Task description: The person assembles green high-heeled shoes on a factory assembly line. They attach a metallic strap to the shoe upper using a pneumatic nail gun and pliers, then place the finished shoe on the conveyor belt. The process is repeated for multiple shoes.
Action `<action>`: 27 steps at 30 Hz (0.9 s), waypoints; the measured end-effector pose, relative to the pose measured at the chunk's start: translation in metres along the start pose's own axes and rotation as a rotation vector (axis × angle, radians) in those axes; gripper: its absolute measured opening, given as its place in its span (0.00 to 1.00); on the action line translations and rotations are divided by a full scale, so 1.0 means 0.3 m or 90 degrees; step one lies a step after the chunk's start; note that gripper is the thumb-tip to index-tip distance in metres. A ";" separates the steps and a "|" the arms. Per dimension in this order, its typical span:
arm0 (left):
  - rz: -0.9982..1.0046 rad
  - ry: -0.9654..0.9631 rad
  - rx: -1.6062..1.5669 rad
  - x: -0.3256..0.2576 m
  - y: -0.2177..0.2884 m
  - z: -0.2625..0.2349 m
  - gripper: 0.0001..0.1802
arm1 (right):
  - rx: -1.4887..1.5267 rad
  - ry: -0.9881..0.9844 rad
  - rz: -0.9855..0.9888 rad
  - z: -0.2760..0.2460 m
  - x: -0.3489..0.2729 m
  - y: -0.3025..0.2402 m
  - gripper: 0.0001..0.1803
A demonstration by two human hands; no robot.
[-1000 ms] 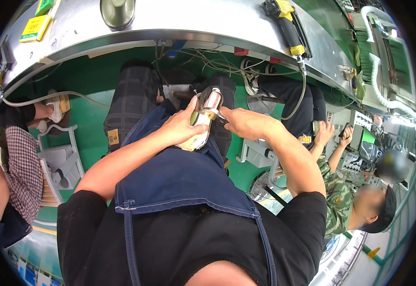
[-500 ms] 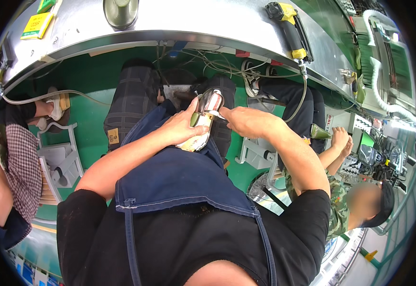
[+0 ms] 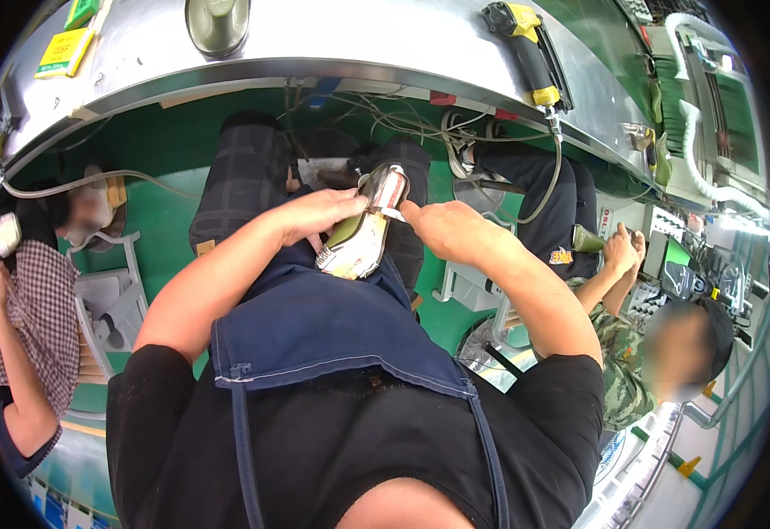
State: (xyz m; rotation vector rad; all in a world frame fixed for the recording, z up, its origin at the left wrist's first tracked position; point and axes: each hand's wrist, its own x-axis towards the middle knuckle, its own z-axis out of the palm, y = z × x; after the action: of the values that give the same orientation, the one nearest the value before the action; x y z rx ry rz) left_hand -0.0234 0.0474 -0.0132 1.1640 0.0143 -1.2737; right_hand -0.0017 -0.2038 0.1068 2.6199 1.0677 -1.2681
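Two hands meet over my lap, both on one shoe [image 3: 363, 234], a low olive and silver one lying on the dark blue apron [image 3: 332, 326] with its open top turned up at me and its toe end pointing away toward the desk [image 3: 385, 44]. My left hand [image 3: 319, 216] wraps the near side of it, fingers curled over the edge in a closed grip that steadies the piece. My right hand [image 3: 442, 231] comes in from the other side with the fingertips pinched together on a small pale tab at the shoe's far end; how tightly they close there I cannot tell, since the hand covers the contact. I judge the step in hand to be fitting or tugging that tab or lining into place while the shoe is braced on the thigh. The next move, as I read it, calls for a firm hold from the left and a short, controlled pull from the right, kept in line with the shoe so nothing twists. On the curved steel desk above lie a yellow and black power tool [image 3: 526, 44] and a round metal cup [image 3: 217, 22]; two other people sit to either side.
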 end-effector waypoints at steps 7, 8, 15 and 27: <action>-0.098 0.032 0.092 0.052 0.087 -0.004 0.39 | -0.189 0.158 -0.001 0.090 -0.012 -0.053 0.09; -0.099 0.033 0.094 0.048 0.093 -0.006 0.39 | -0.232 0.179 0.032 0.104 -0.018 -0.078 0.09; -0.118 0.020 0.116 0.071 0.100 -0.015 0.32 | -0.438 0.259 0.245 0.232 0.005 -0.255 0.15; -0.095 0.144 0.223 0.075 0.091 0.040 0.29 | 0.181 0.185 0.164 -0.212 -0.176 0.012 0.11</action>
State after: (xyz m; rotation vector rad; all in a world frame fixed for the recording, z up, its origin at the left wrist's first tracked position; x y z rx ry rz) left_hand -0.0018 0.0188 -0.0028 1.6309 0.0485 -1.3013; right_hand 0.0208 -0.2161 0.1853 3.1037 0.5768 -1.0770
